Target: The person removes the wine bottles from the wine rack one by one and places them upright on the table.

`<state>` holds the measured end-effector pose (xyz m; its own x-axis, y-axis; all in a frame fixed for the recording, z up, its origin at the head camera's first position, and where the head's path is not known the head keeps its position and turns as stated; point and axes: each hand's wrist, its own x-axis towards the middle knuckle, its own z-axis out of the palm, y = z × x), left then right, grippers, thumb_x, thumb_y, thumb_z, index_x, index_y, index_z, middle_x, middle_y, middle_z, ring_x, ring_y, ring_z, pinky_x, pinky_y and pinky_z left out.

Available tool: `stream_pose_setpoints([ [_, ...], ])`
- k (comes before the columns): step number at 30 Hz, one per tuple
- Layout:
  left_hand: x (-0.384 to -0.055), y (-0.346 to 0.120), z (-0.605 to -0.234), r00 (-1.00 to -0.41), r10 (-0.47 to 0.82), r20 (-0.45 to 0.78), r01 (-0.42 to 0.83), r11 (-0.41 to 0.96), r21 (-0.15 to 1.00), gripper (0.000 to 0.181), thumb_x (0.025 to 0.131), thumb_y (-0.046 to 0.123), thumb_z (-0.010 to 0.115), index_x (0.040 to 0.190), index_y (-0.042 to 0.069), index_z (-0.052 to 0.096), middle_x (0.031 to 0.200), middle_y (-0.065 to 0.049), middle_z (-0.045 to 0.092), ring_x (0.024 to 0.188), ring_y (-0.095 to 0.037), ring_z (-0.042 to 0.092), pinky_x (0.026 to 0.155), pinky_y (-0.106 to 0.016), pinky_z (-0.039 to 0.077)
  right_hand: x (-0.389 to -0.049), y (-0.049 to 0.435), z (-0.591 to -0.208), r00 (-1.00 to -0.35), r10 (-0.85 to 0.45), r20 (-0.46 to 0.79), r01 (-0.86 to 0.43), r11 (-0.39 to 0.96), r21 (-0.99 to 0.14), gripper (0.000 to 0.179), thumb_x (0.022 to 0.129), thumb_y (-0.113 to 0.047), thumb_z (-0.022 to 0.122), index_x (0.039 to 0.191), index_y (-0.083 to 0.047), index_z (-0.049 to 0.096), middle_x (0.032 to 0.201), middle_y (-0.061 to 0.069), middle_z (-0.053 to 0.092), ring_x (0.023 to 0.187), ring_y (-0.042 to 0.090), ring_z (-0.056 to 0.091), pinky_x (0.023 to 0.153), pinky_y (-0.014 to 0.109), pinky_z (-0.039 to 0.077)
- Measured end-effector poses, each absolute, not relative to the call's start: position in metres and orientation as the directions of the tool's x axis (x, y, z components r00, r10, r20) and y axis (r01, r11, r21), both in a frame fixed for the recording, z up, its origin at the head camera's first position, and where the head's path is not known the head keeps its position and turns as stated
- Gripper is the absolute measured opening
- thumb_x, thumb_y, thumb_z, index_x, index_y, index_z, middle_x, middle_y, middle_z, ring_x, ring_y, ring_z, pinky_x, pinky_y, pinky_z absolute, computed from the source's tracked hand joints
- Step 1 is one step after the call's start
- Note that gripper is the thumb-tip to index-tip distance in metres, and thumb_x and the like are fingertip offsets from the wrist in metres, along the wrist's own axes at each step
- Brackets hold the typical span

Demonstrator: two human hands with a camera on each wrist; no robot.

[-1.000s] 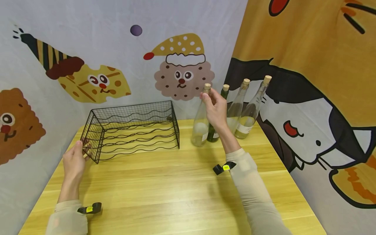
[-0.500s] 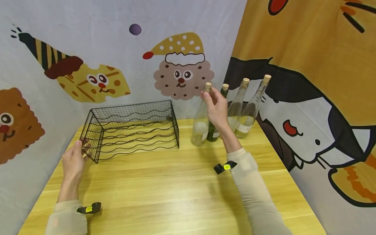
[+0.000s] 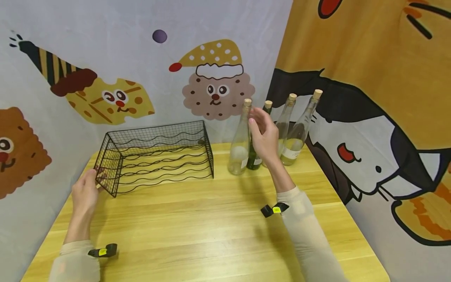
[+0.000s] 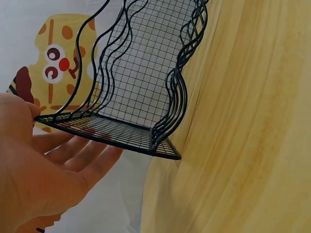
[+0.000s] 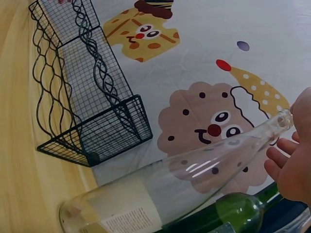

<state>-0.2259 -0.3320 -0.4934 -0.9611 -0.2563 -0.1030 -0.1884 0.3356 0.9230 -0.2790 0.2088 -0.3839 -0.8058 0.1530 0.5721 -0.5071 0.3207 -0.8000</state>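
My left hand [image 3: 84, 192] holds the left end of a black wire bottle rack [image 3: 121, 166] on the table. In the left wrist view the thumb lies over the rack's edge and the fingers spread behind the mesh. My right hand [image 3: 265, 135] is just right of the neck of a corked clear glass bottle [image 3: 239, 147], fingers loosely bent and apart from it. That bottle stands upright, with a label low on its side. A dark green corked bottle [image 3: 253, 159] stands behind the right hand, partly hidden by it.
Two more corked clear bottles stand to the right: one [image 3: 286, 121] partly behind the hand, the other [image 3: 296, 143] tilted near the right wall. Printed cloth walls [image 3: 134, 23] close off the back and sides. The wooden table [image 3: 183, 231] extends in front.
My right hand has let go of the clear bottle's neck and moved slightly right and down. The bottle still stands in place. My left hand stays on the rack.
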Motion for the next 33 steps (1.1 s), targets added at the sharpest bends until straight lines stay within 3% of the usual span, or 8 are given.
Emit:
stream_pose_setpoints([
  [2, -0.227, -0.332, -0.491, -0.959, -0.268, -0.092, -0.185, 0.349, 0.919, 0.068, 0.122, 0.053, 0.023, 0.182, 0.022, 0.022, 0.192, -0.007, 0.014, 0.176, -0.031, 0.023, 0.094, -0.001, 0.054, -0.274, 0.209, -0.386, -0.794, 0.139, 0.592, -0.524, 0.336, -0.782, 0.044, 0.118, -0.017, 0.06, 0.16, -0.002, 0.059, 0.157, 0.02, 0.066, 0.144, 0.036, 0.066, 0.128, 0.048, 0.053],
  [3, -0.227, -0.332, -0.49, -0.958, -0.275, -0.079, -0.179, 0.357, 0.917, 0.066, 0.122, 0.052, 0.024, 0.182, 0.024, 0.021, 0.192, -0.007, 0.017, 0.176, -0.03, 0.025, 0.105, -0.006, 0.054, -0.271, 0.21, -0.387, -0.79, 0.131, 0.599, -0.531, 0.343, -0.775, 0.044, 0.118, -0.017, 0.06, 0.16, -0.002, 0.058, 0.157, 0.021, 0.066, 0.145, 0.037, 0.066, 0.128, 0.048, 0.053],
  [6, -0.227, -0.33, -0.486, -0.956, -0.293, -0.031, -0.155, 0.409, 0.899, 0.063, 0.122, 0.05, 0.027, 0.182, 0.03, 0.019, 0.19, -0.005, 0.023, 0.175, -0.033, 0.027, 0.137, -0.033, 0.042, -0.264, 0.211, -0.389, -0.775, 0.112, 0.621, -0.549, 0.366, -0.751, 0.045, 0.118, -0.017, 0.06, 0.159, 0.0, 0.058, 0.159, 0.022, 0.064, 0.146, 0.037, 0.064, 0.129, 0.048, 0.052],
  [9, -0.226, -0.324, -0.481, -0.954, -0.297, 0.033, -0.109, 0.448, 0.887, 0.064, 0.123, 0.047, 0.032, 0.183, 0.031, 0.017, 0.191, -0.003, 0.022, 0.177, -0.034, 0.02, 0.145, -0.062, 0.023, -0.257, 0.212, -0.391, -0.756, 0.094, 0.648, -0.569, 0.394, -0.722, 0.045, 0.117, -0.017, 0.061, 0.159, 0.0, 0.058, 0.159, 0.021, 0.065, 0.148, 0.036, 0.062, 0.129, 0.049, 0.052],
  [13, -0.226, -0.313, -0.474, -0.931, -0.328, 0.16, -0.024, 0.493, 0.87, 0.062, 0.122, 0.041, 0.038, 0.181, 0.029, 0.025, 0.189, -0.002, 0.028, 0.177, -0.029, 0.024, 0.146, -0.059, 0.022, -0.249, 0.214, -0.392, -0.731, 0.07, 0.679, -0.592, 0.429, -0.682, 0.044, 0.116, -0.015, 0.062, 0.159, -0.004, 0.061, 0.159, 0.018, 0.065, 0.15, 0.035, 0.061, 0.13, 0.05, 0.05],
  [17, -0.225, -0.3, -0.463, -0.904, -0.312, 0.292, 0.085, 0.538, 0.839, 0.059, 0.121, 0.035, 0.043, 0.178, 0.026, 0.036, 0.185, -0.007, 0.037, 0.173, -0.037, 0.03, 0.145, -0.063, 0.02, -0.24, 0.214, -0.392, -0.688, 0.047, 0.725, -0.625, 0.469, -0.624, 0.046, 0.114, -0.014, 0.064, 0.159, -0.007, 0.062, 0.159, 0.016, 0.065, 0.15, 0.033, 0.06, 0.13, 0.05, 0.049],
  [26, -0.217, -0.264, -0.445, -0.809, -0.165, 0.564, 0.381, 0.583, 0.718, 0.055, 0.116, 0.019, 0.059, 0.17, 0.012, 0.051, 0.175, -0.027, 0.048, 0.164, -0.054, 0.04, 0.14, -0.073, 0.026, -0.222, 0.202, -0.39, -0.525, -0.041, 0.85, -0.76, 0.472, -0.447, 0.048, 0.105, -0.006, 0.068, 0.151, 0.005, 0.064, 0.155, 0.026, 0.067, 0.148, 0.042, 0.062, 0.133, 0.04, 0.048],
  [33, -0.212, -0.232, -0.439, -0.685, 0.01, 0.729, 0.592, 0.591, 0.548, 0.053, 0.112, 0.015, 0.064, 0.162, 0.0, 0.057, 0.166, -0.03, 0.057, 0.162, -0.05, 0.046, 0.142, -0.034, 0.028, -0.206, 0.188, -0.397, -0.496, -0.181, 0.849, -0.812, 0.443, -0.38, 0.049, 0.101, -0.01, 0.069, 0.146, 0.009, 0.065, 0.152, 0.028, 0.067, 0.148, 0.043, 0.061, 0.135, 0.042, 0.047],
])
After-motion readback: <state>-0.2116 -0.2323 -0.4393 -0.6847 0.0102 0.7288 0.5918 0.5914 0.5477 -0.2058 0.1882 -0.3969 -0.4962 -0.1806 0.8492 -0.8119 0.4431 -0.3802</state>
